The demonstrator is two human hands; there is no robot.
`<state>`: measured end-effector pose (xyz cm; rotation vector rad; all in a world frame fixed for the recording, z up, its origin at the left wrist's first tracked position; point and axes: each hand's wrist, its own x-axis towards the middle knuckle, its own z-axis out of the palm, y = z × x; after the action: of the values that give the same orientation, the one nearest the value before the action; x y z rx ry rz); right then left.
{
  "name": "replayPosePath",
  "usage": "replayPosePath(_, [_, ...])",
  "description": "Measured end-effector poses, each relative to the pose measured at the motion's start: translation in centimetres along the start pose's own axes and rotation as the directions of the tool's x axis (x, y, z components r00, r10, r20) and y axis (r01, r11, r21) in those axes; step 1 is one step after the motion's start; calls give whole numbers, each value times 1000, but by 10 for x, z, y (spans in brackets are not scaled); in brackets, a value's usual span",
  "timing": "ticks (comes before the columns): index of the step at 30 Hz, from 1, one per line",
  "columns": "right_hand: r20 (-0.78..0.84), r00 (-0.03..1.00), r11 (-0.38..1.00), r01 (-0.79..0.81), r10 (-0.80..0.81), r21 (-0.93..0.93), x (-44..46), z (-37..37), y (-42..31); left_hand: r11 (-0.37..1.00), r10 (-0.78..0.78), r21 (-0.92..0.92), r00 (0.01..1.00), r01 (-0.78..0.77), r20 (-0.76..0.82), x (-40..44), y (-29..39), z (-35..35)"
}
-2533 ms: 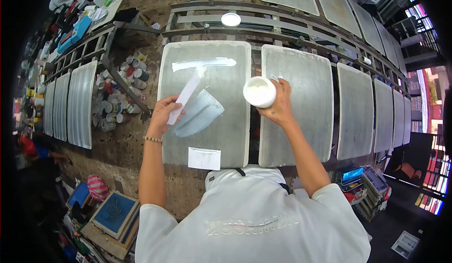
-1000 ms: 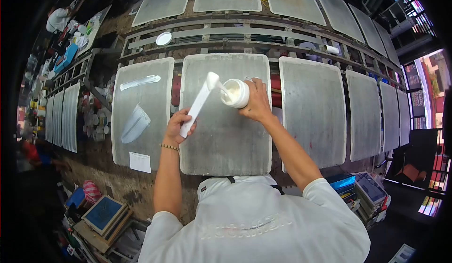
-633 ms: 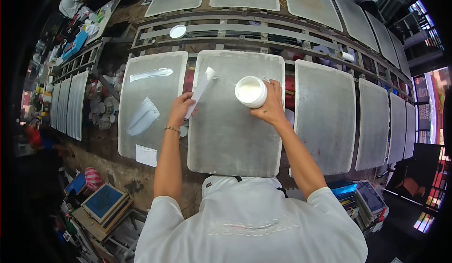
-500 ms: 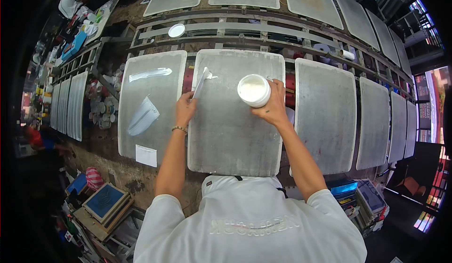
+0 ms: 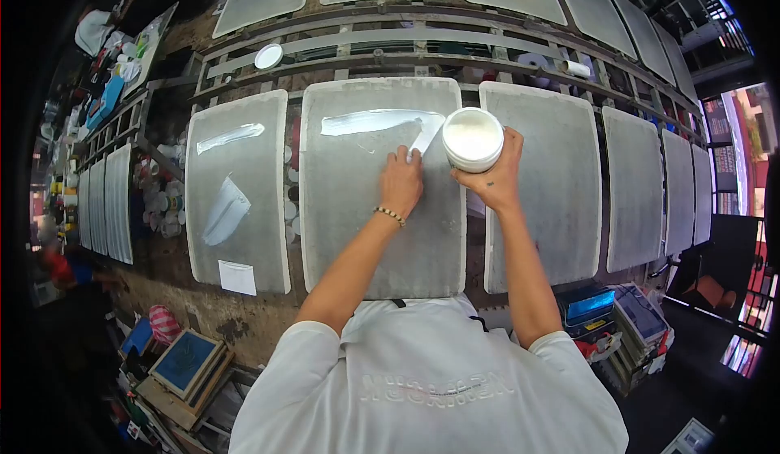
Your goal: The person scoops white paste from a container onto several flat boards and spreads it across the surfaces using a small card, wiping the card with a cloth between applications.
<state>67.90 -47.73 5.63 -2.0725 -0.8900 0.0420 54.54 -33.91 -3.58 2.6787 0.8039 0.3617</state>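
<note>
Left hand: The left hand has its fingers closed on the near end of a flat white spreader, over the middle panel; a beaded bracelet circles the wrist.
Right hand: The right hand grasps an open white tub by its side, the fingers wrapped around it, above the gap between the middle panel and the right panel.
Tub: It is tipped toward the camera, with white paste inside.
Spreader: It slants up and right, its far end near the tub, at the right end of a white band; whether its edge touches the panel is hard to tell.
Left panel: The left panel bears a short white streak, a pale bluish patch below it, and a white rectangle at its near edge.
Rack: On the slatted rack beyond lies a round white lid.
</note>
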Motion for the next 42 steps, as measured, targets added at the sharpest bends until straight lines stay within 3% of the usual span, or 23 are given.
replayPosePath(1, [1,1000,1000,-4,4,-4,-1,-3,3,1000,1,-3,1000,-1,4,-1,-5,-1])
replayPosePath(3, [-10,998,997,-59,59,47,-1,-6,9,964,-2,264,1000,-1,11,-7,-38,-16])
replayPosePath(7, [3,999,994,-47,47,101,2,-8,9,918,-31,397,997,-2,76,-34,-115,-66])
replayPosePath(11, [40,999,991,-35,30,131,1,-7,4,955,17,296,1000,-10,-21,-35,-94,-104])
replayPosePath(13, [51,998,985,-41,33,169,-1,-3,1,977,179,139,972,-159,-150,-31,-75,-77])
replayPosePath(15, [30,996,990,79,-83,119,-1,0,7,976,175,144,983,-165,-62,-40,-78,-60])
replayPosePath(17, [49,994,988,90,-97,127,-3,3,12,972,-9,235,998,-4,54,-55,-114,-59])
replayPosePath(18, [56,992,985,106,-114,137,-2,3,12,971,-8,237,999,-5,51,-60,-131,-76])
replayPosePath(21, [88,993,962,54,-80,268,-1,1,7,993,42,105,998,-47,50,-60,-147,-133])
replayPosePath(22, [94,992,962,60,-88,266,-1,1,7,1000,13,-19,1000,-13,-18,-56,-142,-144])
replayPosePath(23, [107,993,927,5,-49,376,-2,4,8,989,-28,-144,996,17,-79,-54,-139,-149])
replayPosePath(25, [120,992,874,-35,-27,485,0,15,14,989,-77,-137,990,60,-122,-53,-148,-121])
replayPosePath(27, [292,954,795,-226,65,563,-5,23,28,993,-100,62,992,104,-71,-72,-157,-91])
replayPosePath(28, [293,954,796,-223,61,563,-2,20,22,992,-103,61,992,107,-75,-81,-151,-92])
replayPosePath(30, [364,930,770,-267,49,579,-5,13,12,988,-149,-13,984,151,93,-105,-140,-98])
replayPosePath(31, [373,926,768,-281,59,576,-10,14,14,987,-155,-12,982,158,106,-110,-139,-105])
replayPosePath(33, [296,953,819,-224,69,528,-10,19,24,991,-101,-101,991,92,-86,-106,-143,-119])
replayPosePath(36, [264,963,854,-186,60,485,-15,24,29,995,-91,-47,970,83,-225,-81,-150,-98])
replayPosePath(37, [262,963,855,-185,60,484,-19,23,31,996,-90,-48,970,81,-226,-86,-151,-83])
replayPosePath(39, [223,973,884,-155,59,441,-26,22,33,971,-56,224,992,80,-111,-95,-151,-60])
replayPosePath(42, [223,971,892,-180,92,416,-41,12,40,957,-88,277,996,84,1,-120,-149,-84])
